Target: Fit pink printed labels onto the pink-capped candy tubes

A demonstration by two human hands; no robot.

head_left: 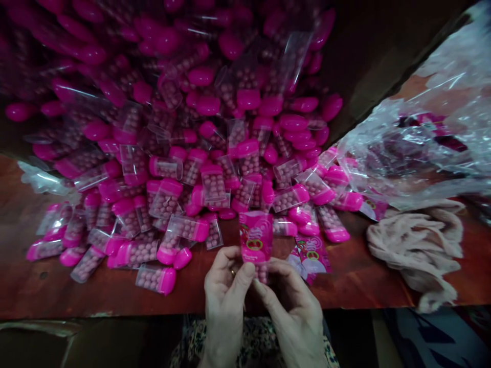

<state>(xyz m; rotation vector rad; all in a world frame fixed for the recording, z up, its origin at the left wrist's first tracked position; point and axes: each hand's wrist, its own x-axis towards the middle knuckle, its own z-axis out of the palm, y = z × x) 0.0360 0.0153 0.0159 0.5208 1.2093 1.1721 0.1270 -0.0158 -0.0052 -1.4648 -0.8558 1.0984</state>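
Clear plastic tube [262, 273] w/ magenta printed sleeve [255, 237] over its upper part, pale pink balls showing below; it stands roughly upright just in front of the heap of capped tubes [184, 174], its sleeved top overlapping the heap's near edge from the camera's view; L hand [224, 301] & R hand [291, 312] both below the sleeve, fingers curled in, L thumb [248, 272] pressed on the tube, R fingertips [261, 289] pinching its low end; both hands clearly grasping, neither released; ring [232, 272] on L hand; heap = many clear tubes, magenta caps, lying every which way on the wooden tabletop [356, 286]; nothing stands btwn hands & heap; flat printed sleeves [312, 255] lie just right of the held tube, touching the heap's front edge; crumpled clear plastic bag [414, 143] right of the heap, touching it; pale pink crumpled cloth [416, 250] below the bag, further right of heap; patterned clothing [245, 342] below hands, nearer the camera than the heap.
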